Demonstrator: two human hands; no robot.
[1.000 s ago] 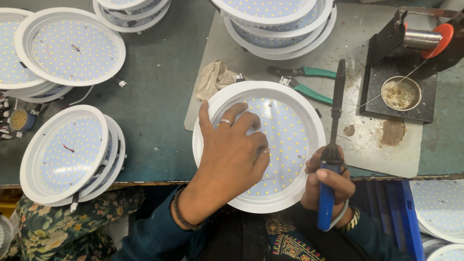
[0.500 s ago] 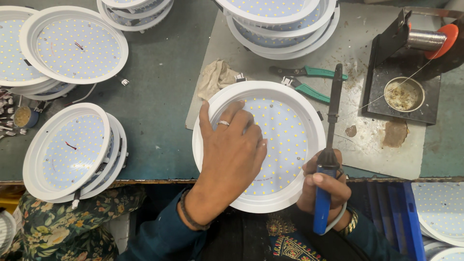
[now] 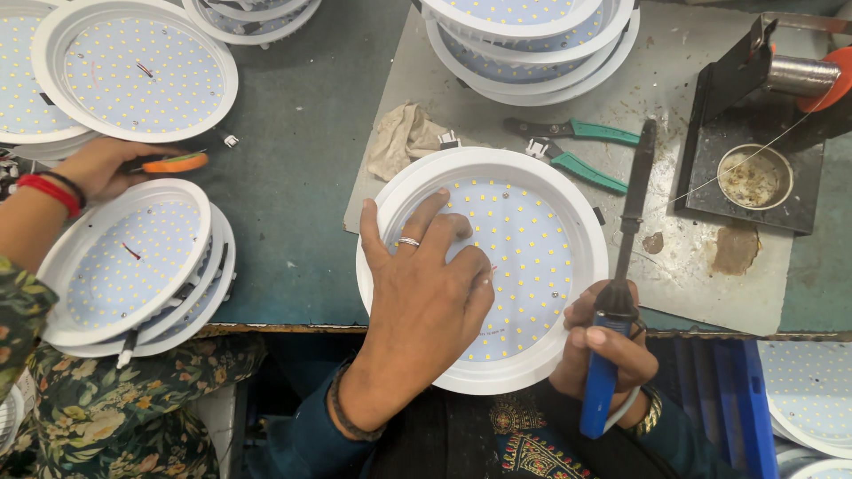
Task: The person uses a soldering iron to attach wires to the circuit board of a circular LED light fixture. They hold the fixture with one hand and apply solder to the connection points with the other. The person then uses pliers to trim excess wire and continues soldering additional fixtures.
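Note:
A round white lamp panel [image 3: 532, 222] dotted with small yellow diodes lies at the table's near edge. My left hand [image 3: 422, 284], a ring on one finger, presses flat on the panel's left half, fingers spread. My right hand [image 3: 603, 350] grips a soldering iron [image 3: 621, 284] by its blue handle at the panel's right rim. The iron's black shaft points away from me, its tip near the green pliers [image 3: 577, 146].
More round panels are stacked at the left [image 3: 133, 257], far left [image 3: 133, 75] and far centre [image 3: 532, 44]. Another person's hand [image 3: 102, 168] at the left holds an orange tool [image 3: 173, 162]. A solder stand with spool and tin [image 3: 754, 177] sits right, a rag [image 3: 399, 137] behind the panel.
Another person's hand with an orange tool has come in at the left. My left hand stays on the panel. My right hand holds the iron much as before.

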